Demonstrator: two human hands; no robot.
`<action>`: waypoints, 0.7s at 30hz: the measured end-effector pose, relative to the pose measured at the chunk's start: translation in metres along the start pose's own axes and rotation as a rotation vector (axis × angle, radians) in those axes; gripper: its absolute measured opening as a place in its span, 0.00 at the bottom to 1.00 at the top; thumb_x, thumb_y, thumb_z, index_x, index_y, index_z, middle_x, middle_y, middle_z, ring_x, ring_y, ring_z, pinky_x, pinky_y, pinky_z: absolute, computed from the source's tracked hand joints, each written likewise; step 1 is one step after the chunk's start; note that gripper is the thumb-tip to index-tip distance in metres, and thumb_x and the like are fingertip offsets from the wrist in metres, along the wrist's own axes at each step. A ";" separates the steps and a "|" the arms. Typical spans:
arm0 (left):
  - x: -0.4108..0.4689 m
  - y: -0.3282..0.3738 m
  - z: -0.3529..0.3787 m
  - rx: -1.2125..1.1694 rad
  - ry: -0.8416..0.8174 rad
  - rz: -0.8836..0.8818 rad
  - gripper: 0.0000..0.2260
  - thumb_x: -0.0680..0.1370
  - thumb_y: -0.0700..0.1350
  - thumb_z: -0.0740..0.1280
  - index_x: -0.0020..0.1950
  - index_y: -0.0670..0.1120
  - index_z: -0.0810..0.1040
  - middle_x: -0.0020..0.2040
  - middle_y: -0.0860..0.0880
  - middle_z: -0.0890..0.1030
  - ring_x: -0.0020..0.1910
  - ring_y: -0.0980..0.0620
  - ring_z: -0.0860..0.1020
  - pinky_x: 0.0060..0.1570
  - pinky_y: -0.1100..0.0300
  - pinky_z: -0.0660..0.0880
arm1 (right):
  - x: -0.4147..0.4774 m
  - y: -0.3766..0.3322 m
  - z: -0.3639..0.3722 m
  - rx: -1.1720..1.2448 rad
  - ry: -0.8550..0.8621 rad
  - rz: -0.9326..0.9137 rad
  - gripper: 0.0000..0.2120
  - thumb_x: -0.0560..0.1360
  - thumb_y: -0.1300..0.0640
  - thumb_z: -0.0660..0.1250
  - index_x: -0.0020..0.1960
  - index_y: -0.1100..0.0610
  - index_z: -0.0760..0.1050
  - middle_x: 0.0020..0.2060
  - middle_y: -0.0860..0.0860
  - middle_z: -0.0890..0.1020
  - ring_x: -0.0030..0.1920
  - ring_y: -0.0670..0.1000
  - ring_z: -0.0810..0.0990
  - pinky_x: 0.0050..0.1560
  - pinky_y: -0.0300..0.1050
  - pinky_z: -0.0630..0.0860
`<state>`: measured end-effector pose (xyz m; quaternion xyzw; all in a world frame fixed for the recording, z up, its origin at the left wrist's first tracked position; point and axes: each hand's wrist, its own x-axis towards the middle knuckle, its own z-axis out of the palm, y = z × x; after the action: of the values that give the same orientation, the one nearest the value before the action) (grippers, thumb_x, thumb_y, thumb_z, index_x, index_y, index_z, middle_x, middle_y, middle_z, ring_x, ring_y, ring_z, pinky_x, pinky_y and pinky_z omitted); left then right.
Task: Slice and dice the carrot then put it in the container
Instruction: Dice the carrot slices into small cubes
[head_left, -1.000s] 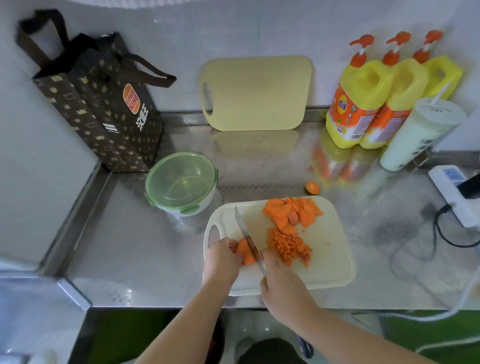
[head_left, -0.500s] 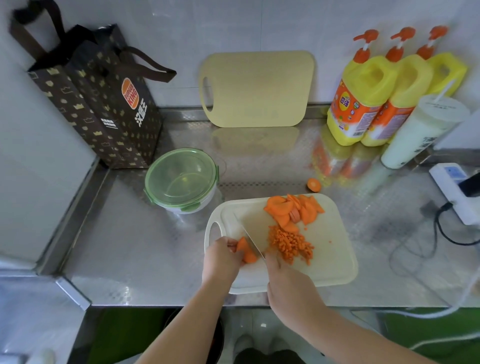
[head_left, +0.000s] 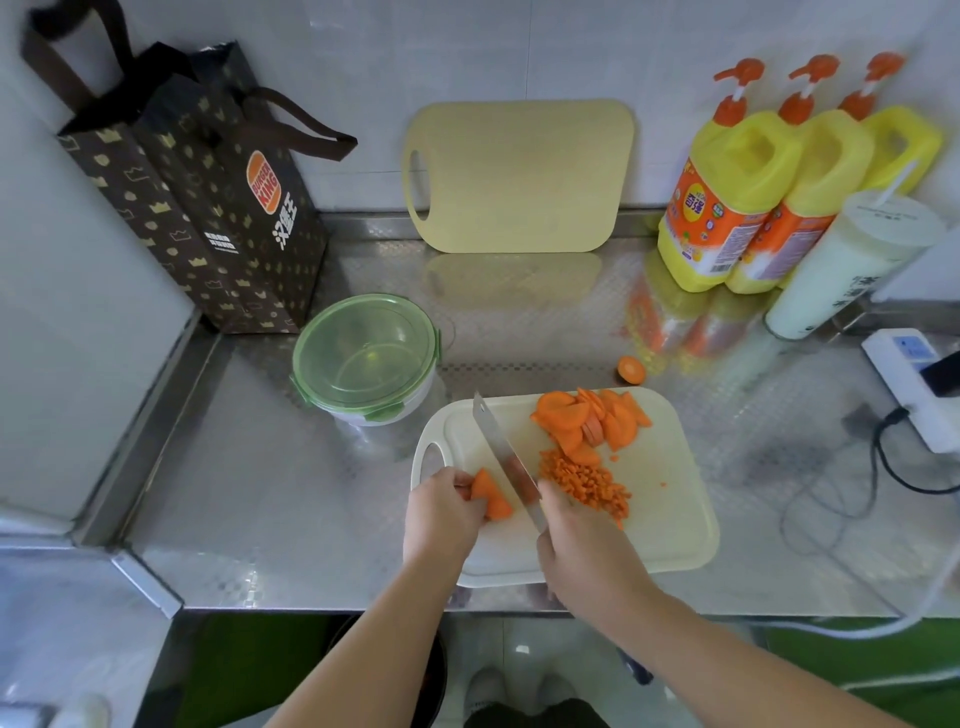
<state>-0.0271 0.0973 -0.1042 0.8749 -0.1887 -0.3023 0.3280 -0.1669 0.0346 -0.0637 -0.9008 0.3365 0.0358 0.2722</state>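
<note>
One container (head_left: 363, 358) stands behind and left of the board (head_left: 670, 509), its green lid on. The board's near edge lies close to the table's (head_left: 260, 493) front edge; open table spreads to its left. The left grip (head_left: 441, 506) pinches a carrot chunk (head_left: 492, 498) at the board's near-left part. The right grip (head_left: 582, 545) is wrapped round the knife (head_left: 501, 457), whose blade lies just right of the chunk, between it and the dice (head_left: 587, 483); slices (head_left: 587, 421) lie behind

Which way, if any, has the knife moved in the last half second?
Yes. The knife has lifted: its tip, earlier low and well inside the cutting board, now reaches the board's far edge.
</note>
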 end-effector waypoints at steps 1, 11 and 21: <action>0.000 0.000 -0.001 0.018 -0.001 0.007 0.04 0.77 0.47 0.66 0.49 0.48 0.77 0.39 0.56 0.77 0.41 0.55 0.75 0.33 0.68 0.68 | 0.001 0.001 -0.002 0.005 -0.022 -0.012 0.21 0.80 0.59 0.53 0.72 0.53 0.58 0.43 0.47 0.77 0.41 0.49 0.79 0.44 0.42 0.74; -0.001 0.003 -0.001 -0.020 -0.012 -0.005 0.04 0.77 0.48 0.67 0.45 0.50 0.75 0.38 0.56 0.77 0.42 0.53 0.78 0.39 0.62 0.72 | -0.006 0.007 0.003 0.020 0.031 -0.016 0.17 0.80 0.58 0.56 0.69 0.52 0.62 0.36 0.41 0.68 0.33 0.41 0.70 0.32 0.33 0.66; 0.000 0.016 0.000 0.049 -0.016 0.010 0.14 0.77 0.46 0.66 0.32 0.53 0.71 0.42 0.46 0.82 0.46 0.45 0.80 0.44 0.53 0.76 | -0.004 -0.006 0.024 -0.074 -0.026 0.026 0.21 0.80 0.58 0.55 0.72 0.52 0.56 0.53 0.48 0.77 0.47 0.47 0.79 0.48 0.41 0.78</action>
<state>-0.0293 0.0855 -0.0934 0.8792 -0.2033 -0.3030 0.3063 -0.1636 0.0527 -0.0803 -0.9053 0.3429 0.0634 0.2426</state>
